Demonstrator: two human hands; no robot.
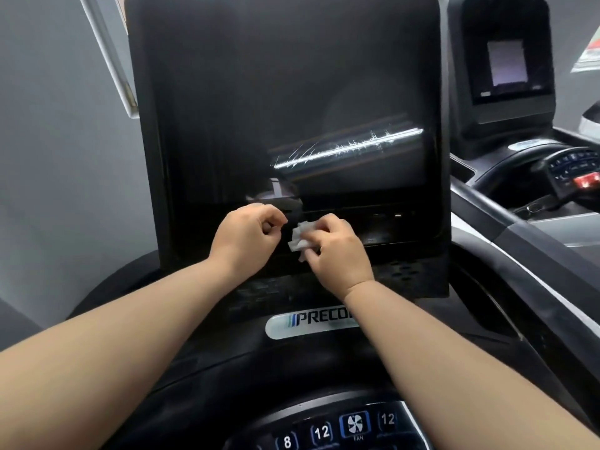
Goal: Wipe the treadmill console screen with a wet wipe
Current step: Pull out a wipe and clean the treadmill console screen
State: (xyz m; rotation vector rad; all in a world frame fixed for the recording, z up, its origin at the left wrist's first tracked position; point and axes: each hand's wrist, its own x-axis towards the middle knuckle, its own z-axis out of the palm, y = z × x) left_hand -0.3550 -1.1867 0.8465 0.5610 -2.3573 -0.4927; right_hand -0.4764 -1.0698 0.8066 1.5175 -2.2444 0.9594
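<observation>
Head view. I read one camera only, looking forward and down over both forearms at the treadmill console screen point(285, 108).

1. Screen. The dark panel fills the upper centre of the frame and stands upright, leaning slightly back. I see a bright streaked reflection point(347, 149) running across its right half, with fine smear marks along it.

2. Wet wipe point(300, 237). The white wipe is crumpled into a small wad. It sits at the centre of the frame, in front of the lower border of the screen, between the two hands. I cannot tell whether it touches the panel.

3. Right hand point(337, 251). The fingers are curled and, with the thumb, pinch the wipe; the wad sticks out on the left side of the hand.

4. Left hand point(246, 237). It is just left of the wipe and apart from it by a narrow gap. The fingers are curled in toward the palm with the thumb tip close to the forefinger. I see nothing held in them.

5. Surroundings. A silver logo badge point(311, 324) lies below the hands, partly covered by the right forearm. A lit fan button point(354, 424) and numbered keys sit at the bottom edge. A second console point(506, 60) with a pale lit display stands at the upper right.
</observation>
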